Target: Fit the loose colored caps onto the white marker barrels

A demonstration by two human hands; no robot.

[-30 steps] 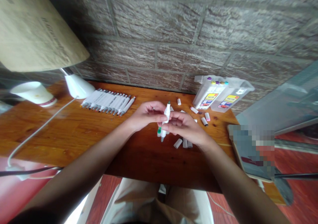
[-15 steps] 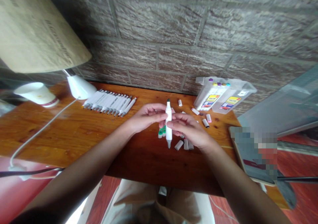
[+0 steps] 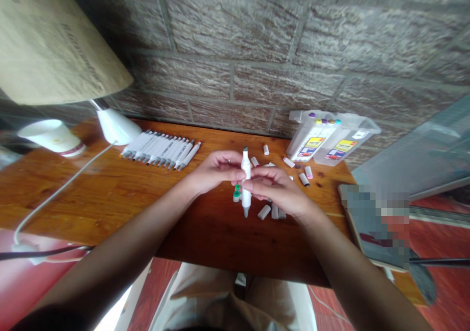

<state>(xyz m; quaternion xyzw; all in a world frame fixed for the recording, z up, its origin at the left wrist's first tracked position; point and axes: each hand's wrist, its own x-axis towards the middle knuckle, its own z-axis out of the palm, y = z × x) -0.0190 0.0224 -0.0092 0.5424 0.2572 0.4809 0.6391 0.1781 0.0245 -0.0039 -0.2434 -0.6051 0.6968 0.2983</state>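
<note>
A white double-ended marker (image 3: 246, 194) stands upright between my hands, both its tips uncapped, a broad dark tip at the top and a grey end at the bottom. My left hand (image 3: 221, 168) pinches it from the left with thumb and fingers. From the right, my right hand (image 3: 276, 186) grips the barrel a little lower. Green-ended caps (image 3: 237, 194) lie just behind the marker, partly hidden. Several white caps (image 3: 264, 212) rest under and beside my right hand.
A row of uncapped markers (image 3: 161, 149) lies at the left back. Clear plastic cases (image 3: 340, 147) with a few markers stand at the right back. A lamp (image 3: 115, 125), a paper cup (image 3: 53, 137) and a white cable (image 3: 66, 191) occupy the left. A tablet (image 3: 374, 228) sits at the right edge.
The marker has shifted slightly left and turned about its length, so its top tip shows a different side. Both hands keep their hold on it.
</note>
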